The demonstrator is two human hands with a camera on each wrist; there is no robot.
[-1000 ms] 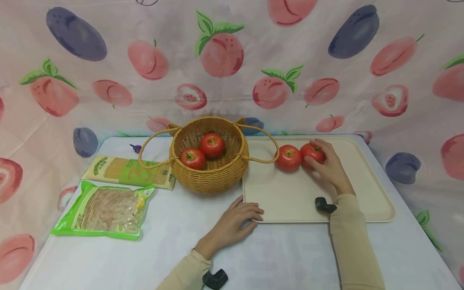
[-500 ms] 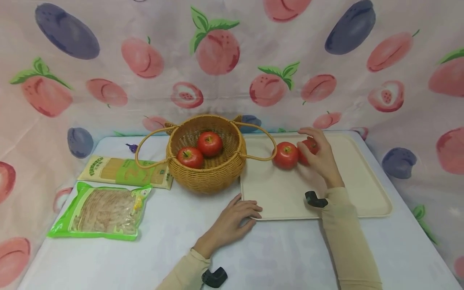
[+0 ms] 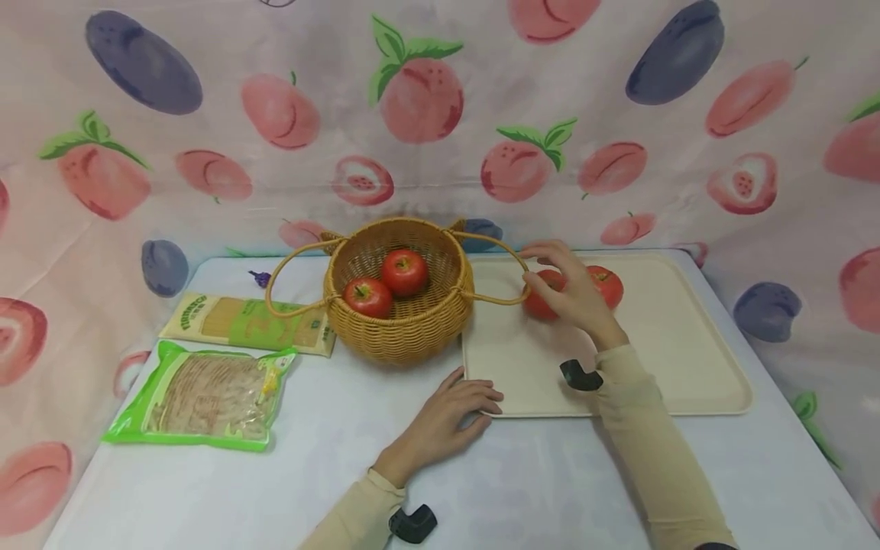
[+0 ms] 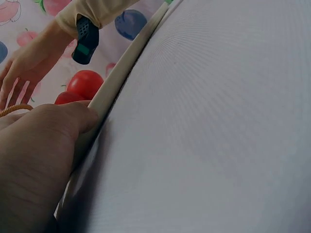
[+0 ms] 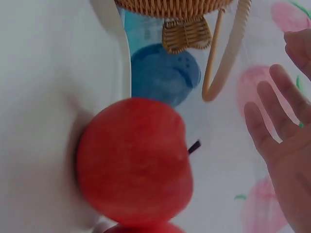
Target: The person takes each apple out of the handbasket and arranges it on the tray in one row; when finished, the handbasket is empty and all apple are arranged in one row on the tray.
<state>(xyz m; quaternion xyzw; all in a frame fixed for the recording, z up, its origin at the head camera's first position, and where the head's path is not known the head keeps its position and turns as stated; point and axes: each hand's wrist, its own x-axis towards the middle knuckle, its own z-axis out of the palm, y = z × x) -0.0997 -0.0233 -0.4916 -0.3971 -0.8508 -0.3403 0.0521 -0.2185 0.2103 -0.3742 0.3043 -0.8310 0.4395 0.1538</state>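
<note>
The right hand (image 3: 574,294) is hovering over the left tomato (image 3: 539,302) on the cream tray (image 3: 660,367), just beside the basket (image 3: 402,325) handle. Its grip is open, with the fingers spread and not closed round anything. The tomato is round, so it has no long side; its little stem is pointing up toward the hand in the right wrist view. The hand is hiding much of this tomato from above. A second tomato (image 3: 607,284) is sitting just beside it. The left hand (image 3: 447,424) is lying flat on the counter (image 3: 536,489), fingertips touching the tray's edge.
</note>
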